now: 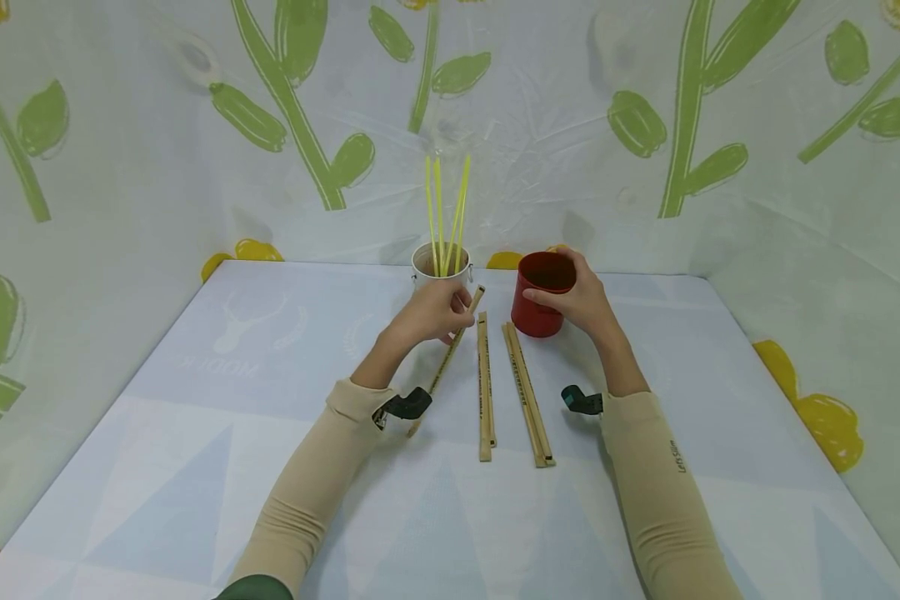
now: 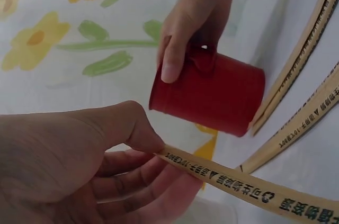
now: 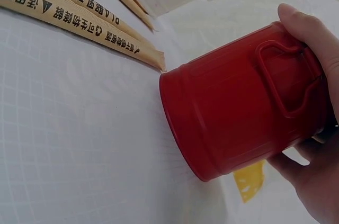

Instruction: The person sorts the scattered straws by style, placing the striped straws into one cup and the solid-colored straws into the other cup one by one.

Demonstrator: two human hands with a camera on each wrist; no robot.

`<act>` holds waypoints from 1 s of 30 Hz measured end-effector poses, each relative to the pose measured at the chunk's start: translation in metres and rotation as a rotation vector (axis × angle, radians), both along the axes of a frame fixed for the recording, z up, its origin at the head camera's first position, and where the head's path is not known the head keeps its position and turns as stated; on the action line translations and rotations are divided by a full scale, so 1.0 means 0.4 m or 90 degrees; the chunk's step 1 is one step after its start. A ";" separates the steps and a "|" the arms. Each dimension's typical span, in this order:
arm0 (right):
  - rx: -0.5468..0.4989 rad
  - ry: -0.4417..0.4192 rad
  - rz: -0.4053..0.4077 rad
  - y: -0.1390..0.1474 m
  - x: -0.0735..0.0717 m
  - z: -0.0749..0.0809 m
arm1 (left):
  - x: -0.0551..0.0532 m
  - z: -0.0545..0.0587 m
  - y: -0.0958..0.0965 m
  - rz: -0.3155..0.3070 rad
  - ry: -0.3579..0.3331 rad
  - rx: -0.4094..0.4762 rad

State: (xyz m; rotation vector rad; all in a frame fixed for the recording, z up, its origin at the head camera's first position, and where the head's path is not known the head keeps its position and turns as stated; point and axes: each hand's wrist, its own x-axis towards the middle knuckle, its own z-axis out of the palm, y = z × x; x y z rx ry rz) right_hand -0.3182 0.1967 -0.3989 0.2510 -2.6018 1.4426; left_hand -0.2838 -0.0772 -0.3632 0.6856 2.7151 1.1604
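Note:
My left hand [image 1: 441, 308] pinches one paper-wrapped straw [image 2: 228, 181] near its upper end, thumb against fingers; the straw slants down toward me. Printed black characters run along its brown wrapper. On the right, my right hand [image 1: 581, 296] grips a red metal bucket [image 1: 536, 308] around its upper part, thumb at the near side and fingers at the far rim. A small wire handle [image 3: 286, 78] shows on the bucket's side in the right wrist view. Between the hands, several more wrapped straws [image 1: 527, 396] lie on the table in two groups.
Just behind my left hand stands a white bucket [image 1: 423, 260] with several yellow-green straws [image 1: 438, 208] upright in it. The table [image 1: 270, 467] has a pale blue and white pattern. A floral sheet [image 1: 525, 167] hangs behind it and along both sides.

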 end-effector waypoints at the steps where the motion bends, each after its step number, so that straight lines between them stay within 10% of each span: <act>1: 0.000 0.000 -0.001 0.000 0.000 0.000 | 0.001 0.002 0.002 0.002 0.009 0.003; 19: -0.001 -0.003 -0.006 0.001 -0.004 -0.002 | 0.018 0.048 0.014 0.069 0.148 0.165; 30: 0.002 0.013 -0.013 -0.002 -0.003 -0.008 | 0.016 0.065 0.040 0.041 0.217 0.266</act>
